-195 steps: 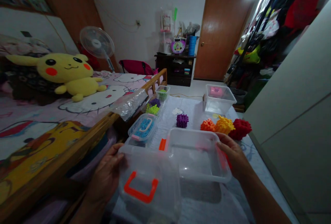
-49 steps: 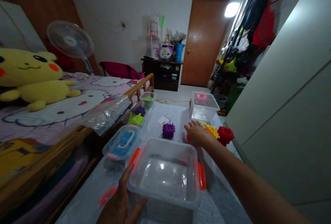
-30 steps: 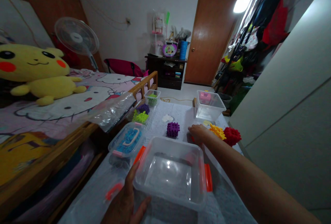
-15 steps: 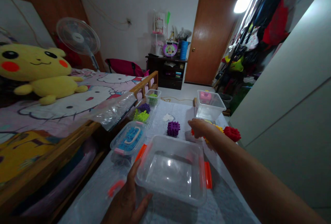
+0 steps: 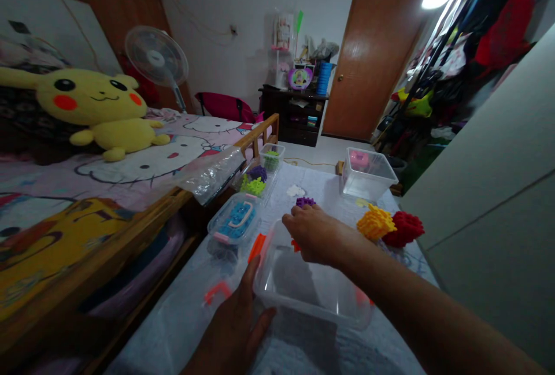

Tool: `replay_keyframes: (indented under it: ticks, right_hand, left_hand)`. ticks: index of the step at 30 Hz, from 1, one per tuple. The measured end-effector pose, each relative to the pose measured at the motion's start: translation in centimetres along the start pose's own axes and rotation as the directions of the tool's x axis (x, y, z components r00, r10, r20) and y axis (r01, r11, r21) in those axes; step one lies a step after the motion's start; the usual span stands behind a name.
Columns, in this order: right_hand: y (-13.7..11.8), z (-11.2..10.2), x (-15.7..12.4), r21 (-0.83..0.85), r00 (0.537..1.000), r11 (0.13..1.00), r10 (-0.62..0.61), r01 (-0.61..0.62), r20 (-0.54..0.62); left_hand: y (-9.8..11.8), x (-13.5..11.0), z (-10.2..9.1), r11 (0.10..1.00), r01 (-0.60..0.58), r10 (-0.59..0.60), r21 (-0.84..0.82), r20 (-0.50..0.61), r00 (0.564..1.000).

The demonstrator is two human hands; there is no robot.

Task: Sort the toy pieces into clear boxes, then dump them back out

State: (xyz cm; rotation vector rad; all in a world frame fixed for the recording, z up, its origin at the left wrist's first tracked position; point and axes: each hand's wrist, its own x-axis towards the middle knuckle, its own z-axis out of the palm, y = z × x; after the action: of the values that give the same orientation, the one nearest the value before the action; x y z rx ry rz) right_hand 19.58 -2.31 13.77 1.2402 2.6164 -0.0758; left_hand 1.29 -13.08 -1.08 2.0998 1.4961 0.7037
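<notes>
Your right hand (image 5: 318, 233), the nearer, has fingers curled round 1 mostly hidden orange block (image 5: 295, 245) over the clear box (image 5: 323, 301), toward its far side; your left hand (image 5: 236, 320), spread, gripping nothing, rests against its left near corner.

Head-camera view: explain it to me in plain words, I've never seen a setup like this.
There is no machine here: a person works with two bare hands. Every picture comes from one camera worn on that person's head, looking forward and down.

On the pale, cloth-covered surface stands an open, clear plastic box with orange latches. The left hand rests at its near left corner. The right hand is over the box, apparently gripping an orange plastic piece, mostly hidden by the fingers.

Beyond the right hand shows a purple knobby plastic block; farther right sit a yellow knobby plastic lump and a red knobby plastic lump.
</notes>
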Motion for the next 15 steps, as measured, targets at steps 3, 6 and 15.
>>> replay_keyframes:
  ticks: [3, 6, 15]
  right_hand:
    - [-1.8, 0.1, -0.3, -0.013, 1.000, 1.000, -0.026, 0.026, -0.004]
    - [-2.9, 1.0, -0.5, -0.025, 0.995, 0.995, -0.094, 0.093, -0.032]
    - [-3.7, 6.7, 2.3, 0.073, 0.993, 0.994, 0.078, -0.085, 0.094]
  left_hand:
    - [0.3, 0.0, -0.2, 0.999, 0.036, -0.034, -0.041, 0.063, 0.997]
    - [0.4, 0.1, -0.2, 0.996, 0.065, -0.061, -0.058, 0.081, 0.995]
    - [0.2, -0.2, -0.1, 0.998, -0.066, 0.067, -0.014, 0.038, 0.997]
